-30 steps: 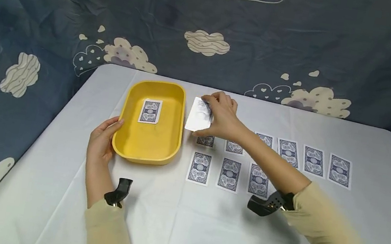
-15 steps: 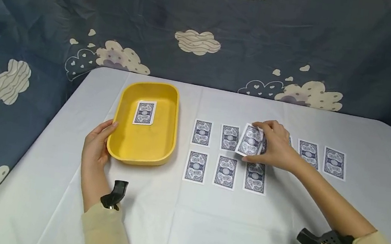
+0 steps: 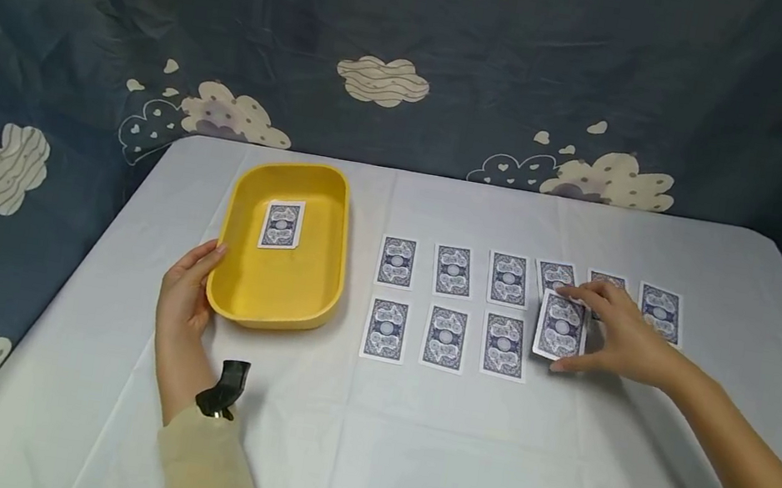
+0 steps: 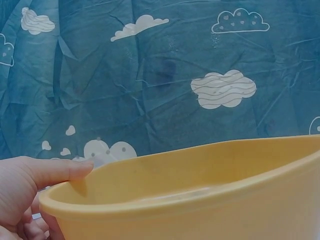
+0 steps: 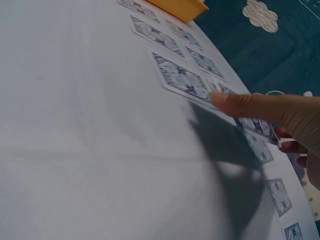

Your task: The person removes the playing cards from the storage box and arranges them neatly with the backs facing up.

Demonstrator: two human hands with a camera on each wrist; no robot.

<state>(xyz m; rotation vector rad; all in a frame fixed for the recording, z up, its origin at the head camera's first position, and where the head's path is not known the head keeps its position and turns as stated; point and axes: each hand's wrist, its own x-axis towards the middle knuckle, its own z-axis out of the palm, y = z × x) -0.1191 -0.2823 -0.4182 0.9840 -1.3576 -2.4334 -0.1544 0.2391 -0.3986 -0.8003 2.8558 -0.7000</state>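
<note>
In the head view my left hand [image 3: 188, 290] grips the left rim of a yellow tray [image 3: 273, 319], its thumb over the edge in the left wrist view. One playing card [image 3: 282, 225], or a small stack, lies back up inside the tray. My right hand [image 3: 620, 337] pinches a blue-backed playing card [image 3: 561, 327] between thumb and fingers, at the right end of the front row. Its shadow on the cloth in the right wrist view shows it is held above the table. Whether it is one card or several I cannot tell.
Face-down cards lie in two rows on the white cloth [image 3: 448, 472]: a back row including one card [image 3: 508, 279] and a front row ending with another card [image 3: 505, 346]. A dark cloud-print curtain [image 3: 508, 68] hangs behind the table.
My right hand has carried the held card rightward from beside the tray, across the back row, to the front row's right end. The left hand keeps its grip on the tray.
</note>
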